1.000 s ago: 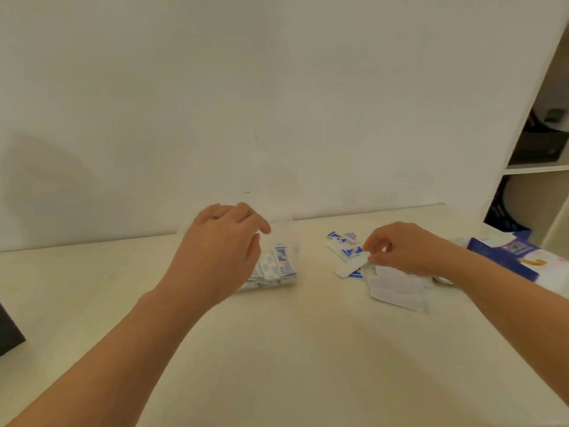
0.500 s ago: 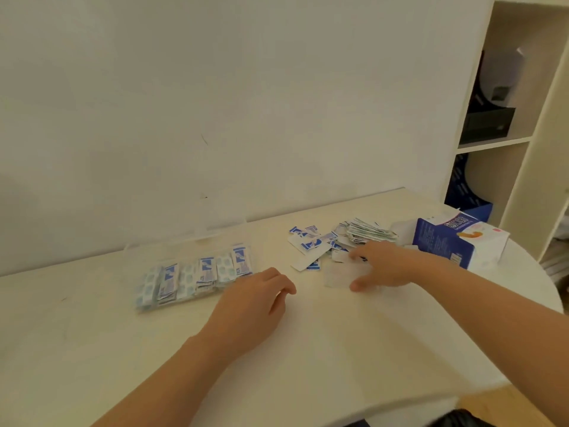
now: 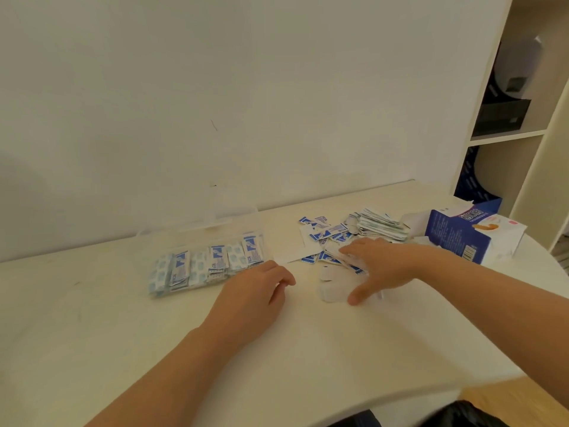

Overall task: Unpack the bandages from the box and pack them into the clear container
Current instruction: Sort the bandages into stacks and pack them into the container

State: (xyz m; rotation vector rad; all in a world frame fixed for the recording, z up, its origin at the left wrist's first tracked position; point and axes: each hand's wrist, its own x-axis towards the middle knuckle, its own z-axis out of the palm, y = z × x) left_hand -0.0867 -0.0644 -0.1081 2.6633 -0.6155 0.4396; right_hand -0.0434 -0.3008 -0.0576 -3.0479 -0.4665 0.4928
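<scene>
Right hand (image 3: 380, 268), fingers spread, presses loose bandages (image 3: 326, 234) on the table (image 3: 154, 349); gathering a small, squared stack should ease packing into the clear container (image 3: 184, 243).

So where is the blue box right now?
In the head view, the blue box lies at the far right of the table, just right of the stack of bandages and close to the shelf.

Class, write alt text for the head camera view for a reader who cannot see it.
A person's right hand rests on loose bandages on a white table, beside a blue box. The left hand rests near a clear container of packed bandages.
</scene>
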